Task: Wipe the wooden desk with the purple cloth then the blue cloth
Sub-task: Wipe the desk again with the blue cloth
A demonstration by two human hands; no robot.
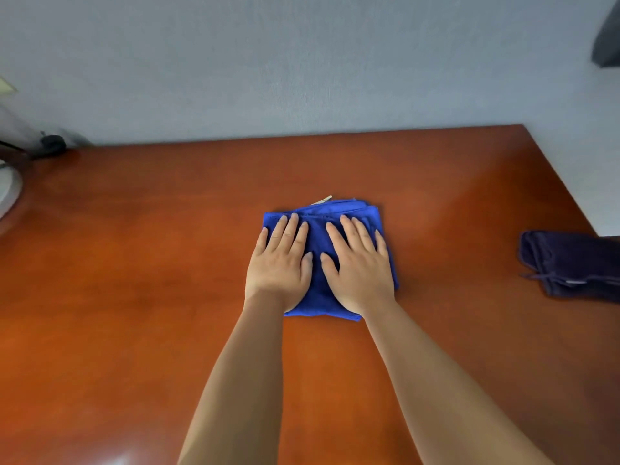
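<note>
A folded blue cloth (317, 238) lies flat in the middle of the reddish wooden desk (134, 263). My left hand (280, 263) presses on its left half with straight fingers. My right hand (357, 268) presses on its right half the same way, thumbs nearly touching. A small pale tag sticks out at the cloth's far edge. The dark purple cloth (570, 263) lies crumpled at the desk's right edge, apart from both hands.
A grey wall (302, 62) runs along the desk's far edge. At the far left stand a white rounded object (8, 193) and a small black item (52, 144). The desk's right edge slants toward the purple cloth.
</note>
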